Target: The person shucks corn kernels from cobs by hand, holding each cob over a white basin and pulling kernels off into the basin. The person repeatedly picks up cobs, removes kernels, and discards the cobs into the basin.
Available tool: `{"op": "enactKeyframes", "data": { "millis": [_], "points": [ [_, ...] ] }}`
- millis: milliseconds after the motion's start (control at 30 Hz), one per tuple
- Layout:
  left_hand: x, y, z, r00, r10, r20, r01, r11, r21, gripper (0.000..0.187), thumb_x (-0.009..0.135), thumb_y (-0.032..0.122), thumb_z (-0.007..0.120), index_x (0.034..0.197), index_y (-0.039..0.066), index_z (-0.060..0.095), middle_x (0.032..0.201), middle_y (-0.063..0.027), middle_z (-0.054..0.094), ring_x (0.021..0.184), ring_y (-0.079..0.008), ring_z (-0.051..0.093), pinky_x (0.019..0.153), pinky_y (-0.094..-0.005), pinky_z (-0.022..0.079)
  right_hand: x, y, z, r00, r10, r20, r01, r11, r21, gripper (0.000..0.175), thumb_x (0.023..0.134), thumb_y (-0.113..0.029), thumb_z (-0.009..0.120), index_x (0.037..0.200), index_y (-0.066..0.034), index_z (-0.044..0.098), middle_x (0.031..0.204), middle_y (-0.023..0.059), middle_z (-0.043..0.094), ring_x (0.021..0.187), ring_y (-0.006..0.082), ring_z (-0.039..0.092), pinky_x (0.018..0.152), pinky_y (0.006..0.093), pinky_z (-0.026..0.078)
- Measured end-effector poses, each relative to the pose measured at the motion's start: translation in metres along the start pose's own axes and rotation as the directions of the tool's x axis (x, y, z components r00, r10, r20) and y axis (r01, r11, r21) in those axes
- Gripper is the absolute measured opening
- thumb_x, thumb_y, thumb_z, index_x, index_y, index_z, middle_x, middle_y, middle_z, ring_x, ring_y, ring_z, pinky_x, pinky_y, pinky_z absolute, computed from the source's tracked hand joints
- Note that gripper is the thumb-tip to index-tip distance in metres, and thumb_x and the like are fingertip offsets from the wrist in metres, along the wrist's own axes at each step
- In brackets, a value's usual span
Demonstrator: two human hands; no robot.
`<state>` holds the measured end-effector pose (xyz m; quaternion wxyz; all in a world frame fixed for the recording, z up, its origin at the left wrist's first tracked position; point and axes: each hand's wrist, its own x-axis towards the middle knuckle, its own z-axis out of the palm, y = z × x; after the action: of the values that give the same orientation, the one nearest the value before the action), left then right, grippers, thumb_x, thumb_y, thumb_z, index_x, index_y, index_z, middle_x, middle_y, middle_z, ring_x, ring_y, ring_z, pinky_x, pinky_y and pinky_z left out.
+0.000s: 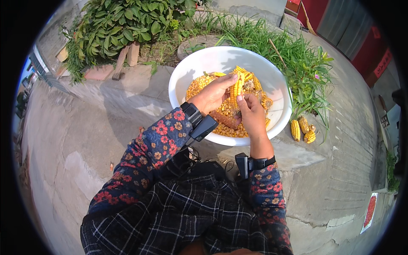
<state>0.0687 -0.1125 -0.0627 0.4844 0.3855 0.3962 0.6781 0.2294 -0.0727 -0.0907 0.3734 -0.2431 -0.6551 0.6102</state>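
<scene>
Above a wide white plastic basin (278, 106), both hands hold one yellow ear of corn (236, 90) upright. My left hand (213, 93) grips it from the left, with the thumb across its upper part. Around the lower end curl the fingers of my right hand (254, 115), its thumb pressed to the kernels. Loose corn kernels (198, 86) cover the basin's floor. A bare reddish corncob (224, 119) lies on them just below my hands. Several more ears of corn (257, 83) rest behind my right hand, partly hidden by the held one.
The basin stands at a concrete ledge (302, 153). Several ears of corn (295, 130) lie on the concrete to its right. Long green grass (295, 60) touches the basin's far right side. A leafy bush (124, 28) and wooden stakes (122, 60) stand at the back left.
</scene>
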Motion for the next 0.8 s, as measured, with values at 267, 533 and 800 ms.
{"op": "enactKeyframes", "data": {
  "millis": [267,533,800],
  "points": [
    [0.008,-0.006,0.001,0.974,-0.082,0.211,0.105,0.989,-0.101,0.036,0.104,0.030,0.053,0.126,0.003,0.055,0.116,-0.0105,0.064,0.109,-0.0188,0.062,0.097,-0.0342,0.051,-0.004,0.001,0.010,0.900,-0.403,-0.163,0.271,0.814,-0.515,0.033,0.105,-0.024,0.046,0.119,0.0026,0.059,0.102,0.0250,0.069,0.085,0.0387,0.068,0.073,0.0447,0.054],
    [0.012,-0.009,-0.004,0.971,-0.104,0.217,0.131,0.985,-0.116,0.033,0.105,0.028,0.051,0.125,0.002,0.055,0.113,-0.0101,0.064,0.107,-0.0190,0.063,0.097,-0.0328,0.052,-0.005,-0.012,0.013,0.939,-0.301,-0.168,0.136,0.771,-0.622,0.035,0.106,-0.023,0.039,0.118,0.0038,0.059,0.095,0.0300,0.067,0.090,0.0449,0.066,0.076,0.0498,0.052],
    [0.014,-0.011,-0.008,0.974,-0.152,0.168,0.172,0.978,-0.114,0.034,0.104,0.028,0.052,0.126,0.002,0.056,0.113,-0.0104,0.065,0.107,-0.0198,0.064,0.098,-0.0339,0.052,0.003,0.003,0.008,0.925,-0.333,-0.184,0.159,0.777,-0.609,0.039,0.107,-0.025,0.039,0.122,0.0037,0.061,0.083,0.0242,0.067,0.071,0.0382,0.066,0.066,0.0454,0.052]
  ]
}}
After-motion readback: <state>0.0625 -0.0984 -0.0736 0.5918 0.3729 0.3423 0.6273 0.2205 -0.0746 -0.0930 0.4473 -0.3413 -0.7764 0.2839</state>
